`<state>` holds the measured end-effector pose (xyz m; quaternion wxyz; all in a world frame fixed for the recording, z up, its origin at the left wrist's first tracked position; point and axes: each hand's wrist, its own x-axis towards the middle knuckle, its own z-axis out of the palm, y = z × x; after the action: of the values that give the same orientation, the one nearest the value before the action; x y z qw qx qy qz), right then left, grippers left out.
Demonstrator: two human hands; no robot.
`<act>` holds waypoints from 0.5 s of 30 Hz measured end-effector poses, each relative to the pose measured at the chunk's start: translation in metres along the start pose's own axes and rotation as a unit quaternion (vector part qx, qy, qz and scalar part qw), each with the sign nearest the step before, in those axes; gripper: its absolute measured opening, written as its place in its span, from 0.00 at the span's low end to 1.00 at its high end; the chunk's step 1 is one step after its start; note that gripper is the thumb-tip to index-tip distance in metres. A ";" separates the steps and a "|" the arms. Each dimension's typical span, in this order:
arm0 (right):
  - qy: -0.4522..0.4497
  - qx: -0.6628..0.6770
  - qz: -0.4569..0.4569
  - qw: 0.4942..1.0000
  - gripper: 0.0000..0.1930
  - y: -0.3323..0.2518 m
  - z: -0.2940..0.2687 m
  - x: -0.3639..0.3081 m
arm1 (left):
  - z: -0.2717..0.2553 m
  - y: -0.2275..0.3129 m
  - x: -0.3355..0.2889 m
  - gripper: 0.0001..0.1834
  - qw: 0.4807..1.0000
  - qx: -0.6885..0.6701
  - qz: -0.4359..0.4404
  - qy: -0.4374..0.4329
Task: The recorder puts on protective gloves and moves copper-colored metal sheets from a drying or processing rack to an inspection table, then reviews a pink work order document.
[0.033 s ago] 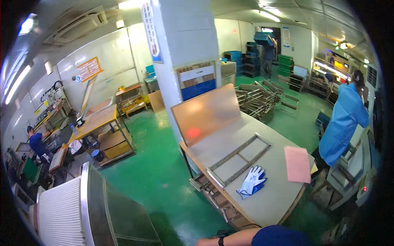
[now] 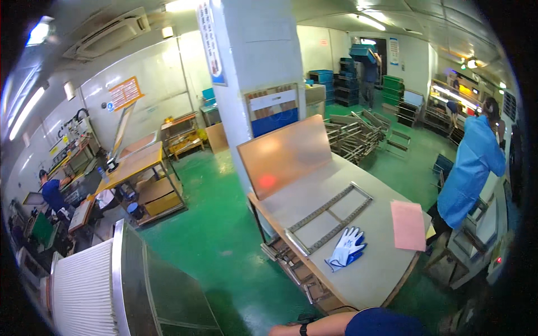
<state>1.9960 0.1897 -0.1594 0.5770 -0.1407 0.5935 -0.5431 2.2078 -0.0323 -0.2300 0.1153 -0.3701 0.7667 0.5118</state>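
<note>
Blue-and-white gloves (image 2: 346,248) lie on the desk (image 2: 364,291), likely light, soft and easily lifted by the cuff. Beside the desk's near end, the right hand (image 2: 280,331) is cropped, its fingers' state unclear; the left hand is out of view.

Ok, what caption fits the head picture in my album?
Blue-and-white gloves lie between a rectangular frame and a pink sheet on a table.

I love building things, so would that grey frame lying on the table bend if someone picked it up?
Probably not much: the grey frame looks like straight metal bars joined together, so it's likely stiff. Its open gaps may make it light for its size. Lying flat on the table, it probably won't roll if pushed.
</note>
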 end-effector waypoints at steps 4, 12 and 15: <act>0.055 0.038 0.106 0.992 0.15 -0.007 0.004 -0.001 | -0.011 -0.085 -0.018 0.18 0.999 -0.018 -0.041 -0.024; 0.057 0.002 0.124 0.991 0.14 -0.034 0.015 0.005 | 0.009 -0.073 0.013 0.18 0.999 -0.011 -0.051 0.000; 0.049 -0.022 0.154 0.987 0.13 -0.042 0.019 0.008 | 0.009 -0.050 0.017 0.18 0.999 -0.016 -0.044 0.013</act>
<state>1.9899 0.1588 -0.1254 0.6208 -0.0341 0.6475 -0.4407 2.2278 -0.0420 -0.2787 0.1217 -0.4121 0.7429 0.5133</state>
